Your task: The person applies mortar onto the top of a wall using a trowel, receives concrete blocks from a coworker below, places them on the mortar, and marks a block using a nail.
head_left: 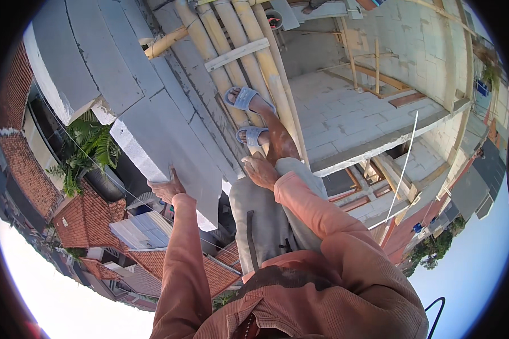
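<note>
A large grey lightweight concrete block (169, 135) lies on top of the wall, its pale side face showing on the left. My left hand (168, 187) grips its left edge, with the thumb on top and the fingers over the side face. My right hand (260, 171) is closed in front of my knee, just right of the wall's right edge. Whatever its curled fingers may hold is hidden. More blocks (90, 51) continue the wall beyond, with thin joints between them.
My sandalled feet (246, 100) stand on bamboo poles (240, 34) tied beside the wall; a short wooden slat (237, 54) crosses them. A small bucket (274, 20) stands farther along. Unfinished rooms lie below on the right. Tiled roofs (87, 214) and a palm (90, 148) lie far below left.
</note>
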Demonstrator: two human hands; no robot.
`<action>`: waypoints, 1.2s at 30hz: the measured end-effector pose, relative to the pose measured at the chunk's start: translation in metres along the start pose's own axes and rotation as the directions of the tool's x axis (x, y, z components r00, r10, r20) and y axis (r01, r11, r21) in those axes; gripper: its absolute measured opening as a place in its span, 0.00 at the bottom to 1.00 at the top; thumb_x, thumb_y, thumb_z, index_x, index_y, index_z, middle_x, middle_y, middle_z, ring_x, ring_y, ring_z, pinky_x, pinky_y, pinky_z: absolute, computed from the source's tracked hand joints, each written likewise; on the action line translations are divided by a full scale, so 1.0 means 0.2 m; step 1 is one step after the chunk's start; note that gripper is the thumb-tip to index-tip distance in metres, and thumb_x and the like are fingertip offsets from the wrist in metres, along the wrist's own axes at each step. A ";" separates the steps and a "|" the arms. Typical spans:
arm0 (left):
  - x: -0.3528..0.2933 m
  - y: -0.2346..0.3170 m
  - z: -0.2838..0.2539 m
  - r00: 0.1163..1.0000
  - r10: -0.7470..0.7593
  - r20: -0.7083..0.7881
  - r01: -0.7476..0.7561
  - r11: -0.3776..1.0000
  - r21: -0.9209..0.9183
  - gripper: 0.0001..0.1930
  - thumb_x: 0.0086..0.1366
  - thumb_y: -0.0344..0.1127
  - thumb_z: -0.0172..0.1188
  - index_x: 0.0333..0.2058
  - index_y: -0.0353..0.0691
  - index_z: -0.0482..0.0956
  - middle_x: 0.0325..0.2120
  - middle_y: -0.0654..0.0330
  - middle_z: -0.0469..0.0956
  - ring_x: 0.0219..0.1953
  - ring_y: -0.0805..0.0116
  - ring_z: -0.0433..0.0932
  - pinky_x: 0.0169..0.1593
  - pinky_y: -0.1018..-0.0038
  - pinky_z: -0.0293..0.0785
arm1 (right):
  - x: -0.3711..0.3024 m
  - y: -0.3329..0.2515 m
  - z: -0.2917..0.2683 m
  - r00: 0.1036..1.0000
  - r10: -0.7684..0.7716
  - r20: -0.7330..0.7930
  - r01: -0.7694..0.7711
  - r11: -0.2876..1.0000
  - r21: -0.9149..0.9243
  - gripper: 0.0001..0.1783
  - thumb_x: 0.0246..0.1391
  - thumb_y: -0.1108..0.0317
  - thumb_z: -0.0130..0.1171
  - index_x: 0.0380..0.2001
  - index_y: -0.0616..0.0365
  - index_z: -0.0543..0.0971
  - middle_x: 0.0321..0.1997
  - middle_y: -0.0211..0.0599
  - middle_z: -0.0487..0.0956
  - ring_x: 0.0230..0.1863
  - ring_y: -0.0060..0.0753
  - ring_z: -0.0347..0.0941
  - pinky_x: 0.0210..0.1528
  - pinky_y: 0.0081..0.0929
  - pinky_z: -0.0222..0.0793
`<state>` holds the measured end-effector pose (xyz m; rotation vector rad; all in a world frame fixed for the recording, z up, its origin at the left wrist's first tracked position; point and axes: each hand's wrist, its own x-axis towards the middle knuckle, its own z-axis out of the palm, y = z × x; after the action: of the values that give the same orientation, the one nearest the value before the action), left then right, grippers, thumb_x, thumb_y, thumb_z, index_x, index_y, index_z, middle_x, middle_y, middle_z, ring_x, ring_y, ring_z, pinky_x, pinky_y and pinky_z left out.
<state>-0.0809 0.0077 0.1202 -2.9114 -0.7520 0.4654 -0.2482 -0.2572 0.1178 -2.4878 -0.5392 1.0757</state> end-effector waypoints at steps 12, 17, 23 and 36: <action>-0.05 0.13 -0.07 0.996 -0.058 0.071 0.060 0.998 -0.022 0.60 0.49 0.71 0.68 0.67 0.37 0.48 0.57 0.44 0.64 0.62 0.44 0.64 0.65 0.53 0.63 | -0.03 0.07 0.15 0.822 0.365 -0.438 0.020 0.749 0.662 0.10 0.58 0.71 0.53 0.40 0.59 0.80 0.45 0.38 0.80 0.44 0.43 0.75 0.49 0.36 0.72; -0.01 0.05 -0.05 0.997 -0.047 0.061 0.050 0.997 -0.050 0.61 0.48 0.72 0.67 0.67 0.37 0.48 0.58 0.43 0.64 0.62 0.43 0.65 0.65 0.52 0.64 | -0.04 0.05 0.08 0.843 0.333 -0.423 0.045 0.740 0.671 0.10 0.60 0.71 0.52 0.41 0.59 0.80 0.44 0.40 0.80 0.42 0.45 0.77 0.45 0.40 0.74; -0.01 0.03 -0.07 0.998 -0.046 0.043 0.048 0.998 -0.049 0.60 0.47 0.72 0.68 0.66 0.37 0.51 0.55 0.44 0.65 0.60 0.43 0.66 0.62 0.51 0.66 | -0.05 -0.02 -0.05 0.871 0.485 -0.083 -0.126 0.383 0.915 0.10 0.63 0.63 0.53 0.38 0.54 0.82 0.36 0.41 0.82 0.36 0.46 0.80 0.42 0.38 0.76; 0.03 0.04 -0.03 0.988 -0.017 0.151 0.035 0.992 -0.118 0.61 0.47 0.67 0.72 0.67 0.37 0.48 0.57 0.45 0.62 0.61 0.44 0.65 0.65 0.53 0.66 | -0.04 0.07 0.31 0.851 0.483 -0.208 0.065 0.295 0.953 0.17 0.62 0.68 0.54 0.53 0.59 0.74 0.32 0.37 0.79 0.37 0.33 0.78 0.42 0.27 0.71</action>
<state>-0.0696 0.0037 0.1225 -2.9993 -0.8649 0.6644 -0.2974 -0.2608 0.0767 -1.5642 0.5416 0.5014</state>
